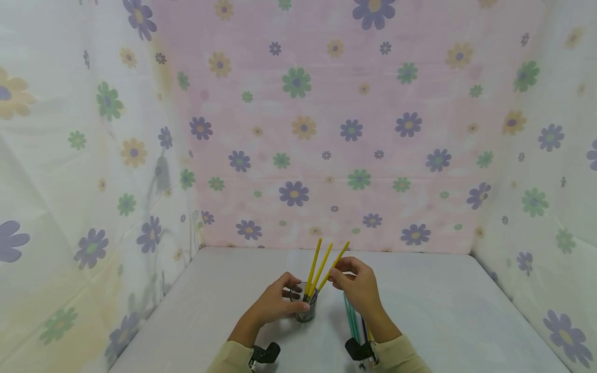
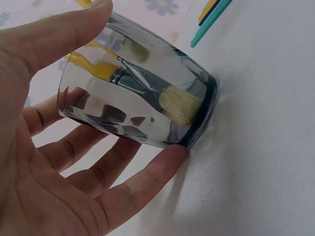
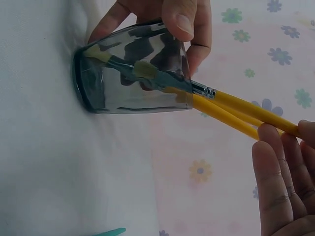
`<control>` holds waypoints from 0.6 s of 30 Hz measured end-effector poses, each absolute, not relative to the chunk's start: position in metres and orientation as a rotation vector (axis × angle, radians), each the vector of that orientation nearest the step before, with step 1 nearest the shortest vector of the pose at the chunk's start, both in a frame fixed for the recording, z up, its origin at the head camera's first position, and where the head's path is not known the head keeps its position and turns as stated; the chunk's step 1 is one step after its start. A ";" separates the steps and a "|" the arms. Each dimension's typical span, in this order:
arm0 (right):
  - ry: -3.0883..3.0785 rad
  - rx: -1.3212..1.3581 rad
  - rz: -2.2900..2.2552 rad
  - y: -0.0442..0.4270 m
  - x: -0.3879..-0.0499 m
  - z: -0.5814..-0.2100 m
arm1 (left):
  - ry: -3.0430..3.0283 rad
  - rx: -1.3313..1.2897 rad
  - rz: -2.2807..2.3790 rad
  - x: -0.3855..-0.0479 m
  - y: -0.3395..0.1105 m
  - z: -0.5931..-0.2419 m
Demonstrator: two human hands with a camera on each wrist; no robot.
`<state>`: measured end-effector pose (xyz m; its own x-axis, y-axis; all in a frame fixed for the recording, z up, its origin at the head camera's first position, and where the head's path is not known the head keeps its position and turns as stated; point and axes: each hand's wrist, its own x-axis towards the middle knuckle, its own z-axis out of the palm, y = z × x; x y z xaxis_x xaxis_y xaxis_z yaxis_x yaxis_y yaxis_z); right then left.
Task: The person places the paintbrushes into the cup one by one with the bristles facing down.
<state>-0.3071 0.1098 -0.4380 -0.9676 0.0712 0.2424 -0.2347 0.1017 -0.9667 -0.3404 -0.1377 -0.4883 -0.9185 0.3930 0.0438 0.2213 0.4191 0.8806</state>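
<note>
A clear, smoky glass cup [image 1: 306, 314] stands on the table, bristle-down paintbrushes inside it. My left hand [image 1: 275, 304] grips it from the left, thumb at the near side and fingers curled round the far side. Three yellow paintbrush handles [image 1: 314, 264] rise from its mouth. With thumb and fingertips, my right hand [image 1: 358, 284] pinches the rightmost yellow paintbrush [image 3: 246, 107] partway up its handle. Pale bristles [image 2: 179, 104] show through the glass near its base in the left wrist view.
Several slim teal sticks [image 1: 351, 317], with dark and yellow ones beside them, lie under my right forearm; their near ends are partly hidden. The white tabletop [image 1: 448, 311] meets flower-print cloth [image 1: 326, 140] at the back and both sides.
</note>
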 end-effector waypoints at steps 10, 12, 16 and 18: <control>-2.244 0.210 1.931 0.101 -0.310 -0.451 | 2.495 0.542 1.526 -0.339 -0.137 -0.488; -2.259 0.219 1.918 0.100 -0.311 -0.454 | 2.498 0.542 1.525 -0.339 -0.137 -0.488; -2.289 0.229 1.903 0.098 -0.312 -0.458 | 2.501 0.532 1.515 -0.339 -0.137 -0.487; -2.297 0.232 1.897 0.097 -0.312 -0.459 | 2.492 0.526 1.522 -0.338 -0.136 -0.486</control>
<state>-0.3120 0.0972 -0.4591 -0.9762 -0.0213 0.2158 -0.2159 0.1869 -0.9584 -0.3385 -0.1362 -0.4864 -0.9225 0.3844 0.0344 0.2063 0.4157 0.8858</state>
